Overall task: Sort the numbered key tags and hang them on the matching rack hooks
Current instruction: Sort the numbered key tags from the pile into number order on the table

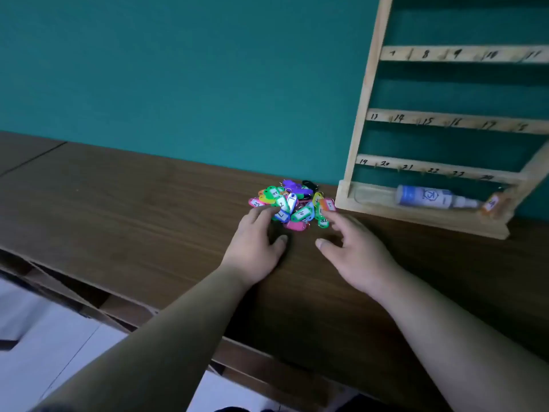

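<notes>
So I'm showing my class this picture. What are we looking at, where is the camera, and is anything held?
No machine here: a person's two bare hands, filmed by one head-worn camera looking down. On the brown table lies a pile of coloured numbered key tags. The left hand and right hand reach its near edge with open fingers; neither grips a tag. At right stands a wooden rack with numbered rails; a spray bottle lies in its bottom tray.
</notes>
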